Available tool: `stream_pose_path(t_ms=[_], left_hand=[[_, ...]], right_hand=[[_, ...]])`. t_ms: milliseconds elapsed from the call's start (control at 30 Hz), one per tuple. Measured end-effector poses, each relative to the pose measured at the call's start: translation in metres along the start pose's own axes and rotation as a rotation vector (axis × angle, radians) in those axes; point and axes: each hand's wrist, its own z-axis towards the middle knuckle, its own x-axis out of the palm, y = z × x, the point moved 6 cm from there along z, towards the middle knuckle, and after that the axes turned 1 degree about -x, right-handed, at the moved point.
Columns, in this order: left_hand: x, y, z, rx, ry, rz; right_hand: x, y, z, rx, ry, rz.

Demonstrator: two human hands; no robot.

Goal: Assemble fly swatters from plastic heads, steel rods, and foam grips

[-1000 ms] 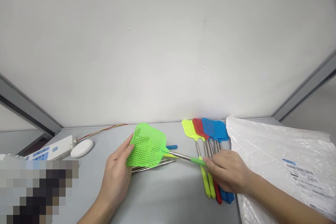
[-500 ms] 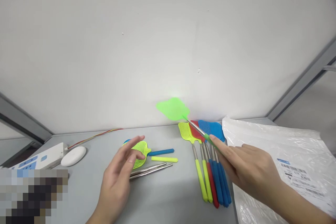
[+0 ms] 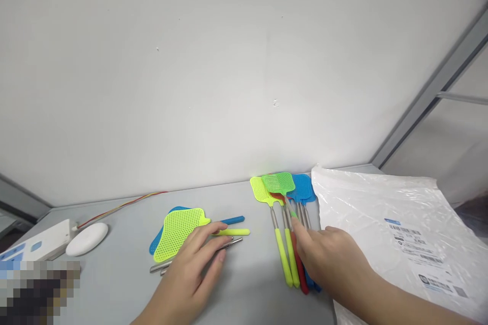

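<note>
My right hand (image 3: pixel 328 259) is closed round the handle of a green fly swatter (image 3: pixel 280 183), whose head overlaps a row of fly swatters. That row has yellow-green handles (image 3: pixel 284 261), a red handle (image 3: pixel 300 269) and blue heads (image 3: pixel 302 187), all on metal shafts. My left hand (image 3: pixel 198 264) is open, its fingers apart over two metal rods (image 3: pixel 233 245). By its fingertips are a loose yellow-green handle (image 3: pixel 238 232) and a blue handle (image 3: pixel 233 220). A yellow-green swatter head (image 3: pixel 179 233) lies partly over a blue swatter head (image 3: pixel 157 242).
On the right, a white plastic mailing bag (image 3: pixel 358 203) with a printed label spreads beside the swatters. A white power strip (image 3: pixel 53 238), a white oval object (image 3: pixel 87 239) and thin coloured wires (image 3: pixel 125 203) lie at left. A pale wall (image 3: pixel 229 86) rises behind the table.
My right hand has brought the green swatter down from in front of the wall onto the row. My left hand has moved right and lower, over the rods. The view has shifted slightly.
</note>
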Motion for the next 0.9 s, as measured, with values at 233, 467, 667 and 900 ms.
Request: stream_pose_path(t_ms=[233,467,667,900], left_hand=[[0.003,0.007,0.003,-0.012,0.015,0.043],[0.005,0.009,0.004,0.004,0.015,0.048],[0.005,0.01,0.003,0.0,0.02,0.062],[0.003,0.005,0.005,0.002,0.019,0.036]], right_hand=[[0.012,0.02,-0.006,-0.035,0.127,-0.022],[0.015,0.027,-0.007,-0.006,0.104,0.028],[0.02,0.032,-0.009,0.0,0.16,0.059],[0.025,0.035,-0.011,0.012,0.257,0.043]])
